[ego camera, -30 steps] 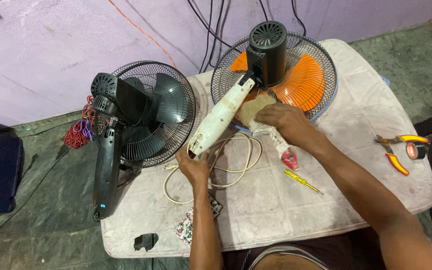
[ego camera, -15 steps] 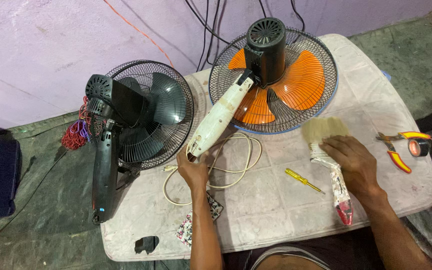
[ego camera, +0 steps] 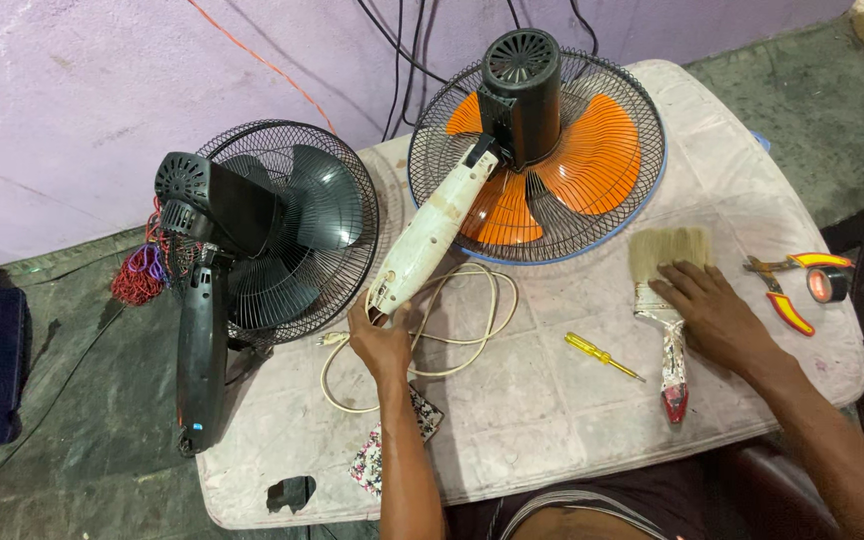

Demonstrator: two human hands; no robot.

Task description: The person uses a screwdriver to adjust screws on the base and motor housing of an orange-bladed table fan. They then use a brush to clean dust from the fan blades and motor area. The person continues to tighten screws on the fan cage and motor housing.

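Note:
My left hand [ego camera: 384, 342] grips the lower end of the white stem [ego camera: 430, 236] of an orange-bladed fan [ego camera: 592, 150] that lies face down on the table. Its black motor housing [ego camera: 520, 88] points up. My right hand [ego camera: 710, 310] lies flat on a wide paintbrush [ego camera: 668, 300] resting on the table, fingers spread over its ferrule. The brush's red-tipped handle points toward me. A cream power cord [ego camera: 442, 330] loops on the table beside my left hand.
A black fan [ego camera: 262, 240] lies at the table's left edge, its stem hanging over. A yellow screwdriver [ego camera: 602, 355], red-and-yellow pliers [ego camera: 787, 285] and a tape roll [ego camera: 828, 285] lie near my right hand. The dirty white table [ego camera: 512, 420] has a patterned cloth [ego camera: 372, 455] near its front.
My right hand carried the paintbrush from the orange fan's grille to the right and set it down on the table. My left hand kept its hold on the white stem.

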